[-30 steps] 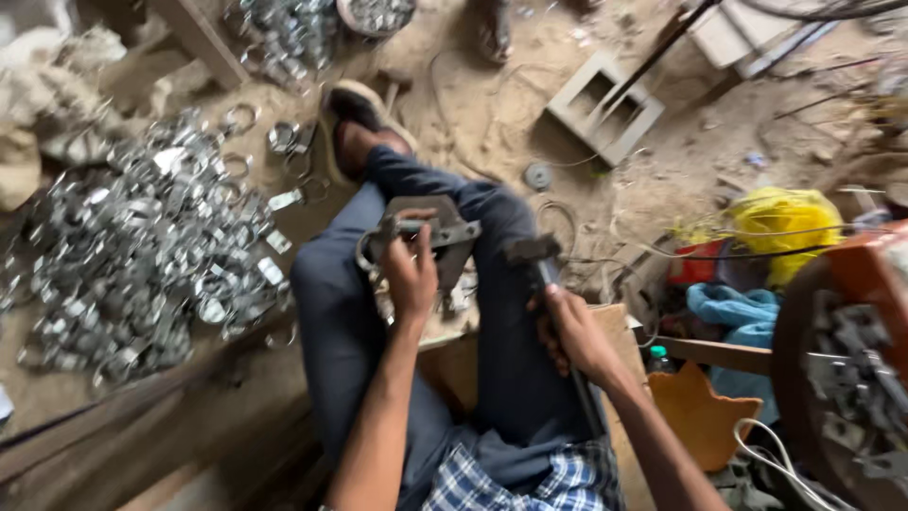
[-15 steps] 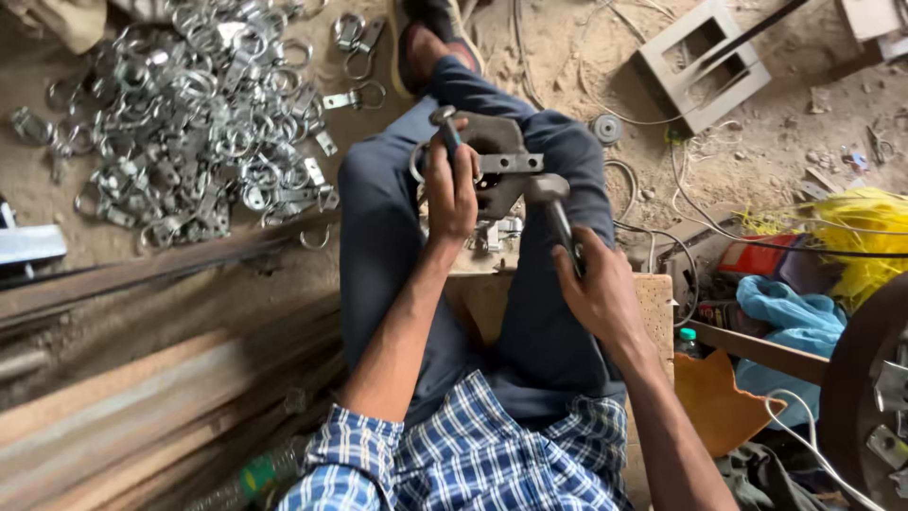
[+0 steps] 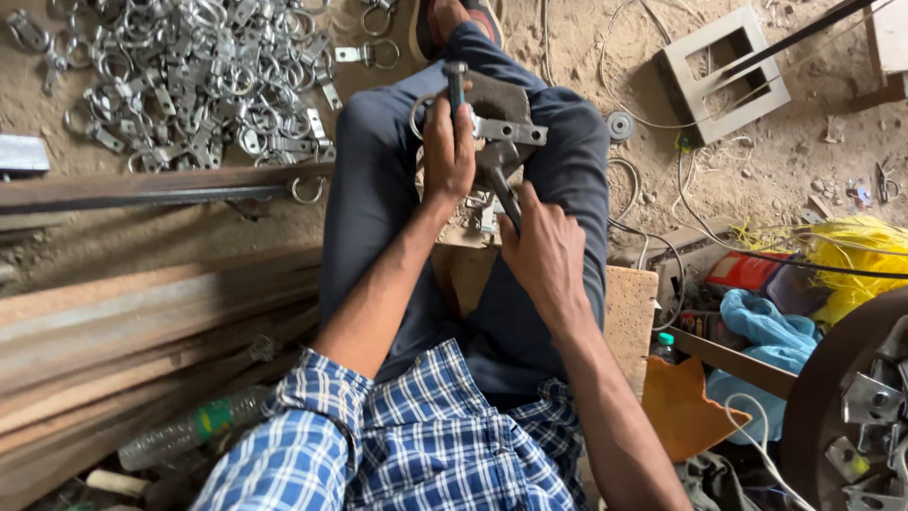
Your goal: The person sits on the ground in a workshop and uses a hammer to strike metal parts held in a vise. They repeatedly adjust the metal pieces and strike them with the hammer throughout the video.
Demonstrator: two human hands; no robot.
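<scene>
Metal rings point(image 3: 189, 76) shining silver, smooth. Tool point(image 3: 501, 123) looking like dull grey metal, rough. Handle point(image 3: 504, 197) showing dark matt metal. Planks point(image 3: 142, 322) looking like rough brown wood. Shirt point(image 3: 416, 435) showing soft checked cloth. Ground point(image 3: 813, 142) lying dusty, sandy. Bottle point(image 3: 189, 431) looking like clear plastic.

Both hands sit tight on the metal jig point(image 3: 497, 118) between the knees, left hand point(image 3: 447, 147) over its top, right hand point(image 3: 547, 251) at its near edge. Left of the jig, a thigh walls it off; beyond lies a heap of metal rings point(image 3: 194, 80) and a long steel bar point(image 3: 151, 187). Right of it, loose wires point(image 3: 653, 203) and a hollow block point(image 3: 724, 71) crowd the dirt. Bare ground shows only just past the right knee.
</scene>
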